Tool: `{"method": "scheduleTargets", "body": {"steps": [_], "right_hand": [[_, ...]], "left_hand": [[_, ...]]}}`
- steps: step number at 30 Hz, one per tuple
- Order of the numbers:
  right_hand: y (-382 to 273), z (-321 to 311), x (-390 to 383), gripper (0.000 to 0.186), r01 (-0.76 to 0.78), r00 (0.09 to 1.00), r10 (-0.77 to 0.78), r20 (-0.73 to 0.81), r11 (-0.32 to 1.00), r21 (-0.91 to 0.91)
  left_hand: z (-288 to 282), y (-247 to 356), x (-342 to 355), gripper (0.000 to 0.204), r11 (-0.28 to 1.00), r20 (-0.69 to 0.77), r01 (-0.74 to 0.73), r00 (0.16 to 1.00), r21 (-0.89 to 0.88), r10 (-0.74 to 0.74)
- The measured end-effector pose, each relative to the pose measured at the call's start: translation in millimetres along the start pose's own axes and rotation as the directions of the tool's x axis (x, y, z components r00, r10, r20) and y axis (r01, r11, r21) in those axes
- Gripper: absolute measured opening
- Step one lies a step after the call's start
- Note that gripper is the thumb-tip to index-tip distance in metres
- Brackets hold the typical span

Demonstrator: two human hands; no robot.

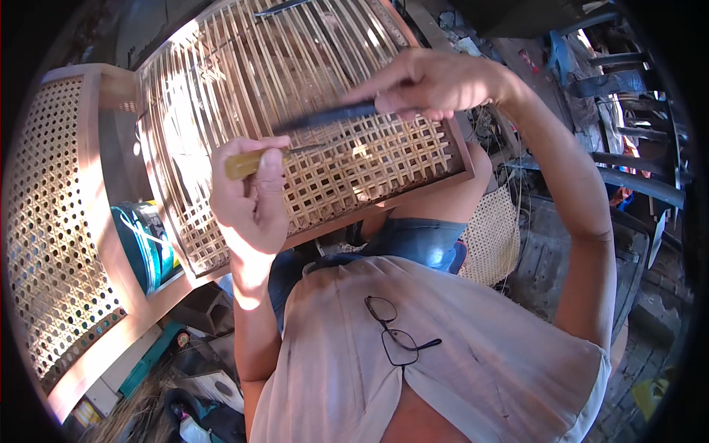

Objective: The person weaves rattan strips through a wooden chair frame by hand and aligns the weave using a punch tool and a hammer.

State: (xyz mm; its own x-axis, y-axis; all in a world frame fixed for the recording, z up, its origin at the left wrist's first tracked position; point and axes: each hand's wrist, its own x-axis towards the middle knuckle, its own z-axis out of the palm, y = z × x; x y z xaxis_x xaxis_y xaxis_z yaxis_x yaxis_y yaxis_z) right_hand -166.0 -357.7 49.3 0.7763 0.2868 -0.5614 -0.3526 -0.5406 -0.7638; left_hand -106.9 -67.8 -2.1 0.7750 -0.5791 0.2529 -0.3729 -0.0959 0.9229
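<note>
A wooden frame (413, 195) lies across my lap with cane weaving in it. Near me the cane is a finished-looking open mesh (354, 173); farther away, long parallel cane strands (236, 77) run without cross weave. My left hand (247, 199) is closed round the yellow handle of an awl-like tool (244, 164), whose thin metal tip points right, just over the mesh. Above the strands, my right hand (439, 83) grips a long, dark, blade-like tool (325, 117), blurred by motion. Its far end hangs close to my left fingertips; whether they touch, I cannot tell.
A second caned panel (52, 221) stands at the left, with a teal can (140, 244) between it and the frame. Another dark tool (281, 7) lies at the far edge. A cane sheet (491, 240) hangs right of my knees; a dark slatted rack (635, 159) stands farther right. Eyeglasses (391, 336) hang from my shirt.
</note>
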Motion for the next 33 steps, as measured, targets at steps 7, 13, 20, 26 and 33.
{"method": "scheduleTargets", "body": {"steps": [7, 13, 20, 26, 33], "right_hand": [[0.5, 4.0, 9.6, 0.036, 0.183, 0.927, -0.194, -0.321, 0.981, -0.064], [0.9, 20.2, 18.6, 0.037, 0.145, 0.97, -0.159, -0.185, 0.986, -0.087], [7.7, 19.3, 21.6, 0.036, 0.162, 0.955, -0.172, -0.241, 0.985, -0.06], [12.9, 27.8, 34.4, 0.037, 0.267, 0.933, -0.289, -0.214, 0.956, -0.126], [3.8, 27.3, 24.8, 0.038, 0.156, 0.969, -0.15, -0.196, 0.988, 0.014]], "left_hand": [[-3.8, -0.6, -6.6, 0.017, 0.999, -0.039, -0.002, 0.999, 0.051, 0.004], [-5.8, -0.8, -6.2, 0.018, 0.998, -0.037, -0.041, 0.998, 0.055, 0.043], [-18.9, -7.5, -8.5, 0.017, 0.991, -0.074, -0.044, 0.996, 0.124, 0.054], [-15.1, -6.1, -5.0, 0.015, 0.996, -0.058, -0.028, 0.998, 0.087, 0.033], [-27.1, -4.6, -12.2, 0.014, 0.999, -0.132, -0.04, 0.99, 0.025, 0.043]]}}
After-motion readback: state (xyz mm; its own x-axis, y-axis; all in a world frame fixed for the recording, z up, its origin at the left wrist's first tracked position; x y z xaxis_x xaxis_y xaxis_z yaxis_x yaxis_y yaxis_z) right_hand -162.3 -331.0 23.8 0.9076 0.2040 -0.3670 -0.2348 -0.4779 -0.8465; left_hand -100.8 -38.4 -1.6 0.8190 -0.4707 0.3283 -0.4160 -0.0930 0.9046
